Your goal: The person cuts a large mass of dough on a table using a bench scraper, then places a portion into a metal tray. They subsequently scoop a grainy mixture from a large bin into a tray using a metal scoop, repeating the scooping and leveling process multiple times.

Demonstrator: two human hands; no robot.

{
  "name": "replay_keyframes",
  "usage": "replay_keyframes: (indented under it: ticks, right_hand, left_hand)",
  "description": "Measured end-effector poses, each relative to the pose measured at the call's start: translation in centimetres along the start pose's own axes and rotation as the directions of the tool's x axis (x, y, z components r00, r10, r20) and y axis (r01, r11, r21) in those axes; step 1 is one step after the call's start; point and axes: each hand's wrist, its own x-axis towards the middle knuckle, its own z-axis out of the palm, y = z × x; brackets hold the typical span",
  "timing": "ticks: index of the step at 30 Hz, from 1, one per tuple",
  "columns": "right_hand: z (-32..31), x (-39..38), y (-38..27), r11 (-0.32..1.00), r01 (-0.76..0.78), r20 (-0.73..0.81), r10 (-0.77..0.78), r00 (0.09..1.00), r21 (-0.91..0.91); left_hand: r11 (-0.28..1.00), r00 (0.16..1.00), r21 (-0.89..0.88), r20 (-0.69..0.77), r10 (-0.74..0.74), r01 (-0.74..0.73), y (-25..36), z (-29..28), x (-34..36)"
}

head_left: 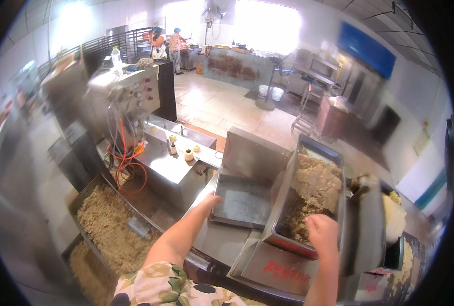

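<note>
My left hand (214, 199) grips the left rim of a shallow dark metal tray (242, 199), which rests on a steel surface in front of me. The thumb lies at the rim and the other fingers are mostly hidden. The tray holds no food. My right hand (323, 232) is over the near end of a deep, dark rectangular bin (274, 230). Its fingers are curled closed, and what they hold, if anything, is hidden. Pale, crumbly dough-like mix (316, 178) is heaped in the bin's far part, with darker loose crumbs at the near end.
A long trough of crumbly mix (107, 219) stands at the lower left, with a flat scraper-like piece (139, 227) on it. An orange hose (146, 178) hangs from a control cabinet (135, 97). Two people (176, 46) stand far back. A floor fan (265, 104) and white buckets (277, 94) stand beyond.
</note>
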Motion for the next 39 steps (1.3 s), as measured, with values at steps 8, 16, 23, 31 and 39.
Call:
replay_keyframes:
  ticks: [8,16,23,31,39]
  right_hand:
    - [0.2,0.3,-0.5,0.999,0.02,0.018,-0.021,1.0,0.034]
    - [-0.1,-0.2,0.6,1.0,0.019,0.03,-0.019,0.999,-0.002]
    - [-0.2,-0.4,0.9,1.0,0.015,0.011,-0.015,1.0,-0.021]
    - [0.1,-0.6,1.2,1.0,-0.005,-0.024,0.006,1.0,0.012]
    - [0.1,-0.5,0.8,1.0,0.019,-0.109,-0.017,0.994,0.017]
  left_hand:
    - [0.896,0.978,0.445,-0.183,0.104,-0.012,-1.4,-1.7,3.5]
    - [0.608,0.608,0.537,-0.206,0.767,-0.585,5.2,5.0,-3.2]
    - [0.351,0.384,0.163,0.267,0.884,-0.922,13.6,15.2,-16.6]
    - [0.386,0.351,0.038,0.506,0.788,-0.922,12.9,22.9,-21.1]
    - [0.382,0.448,0.234,0.481,0.753,-0.894,10.0,23.5,-18.3]
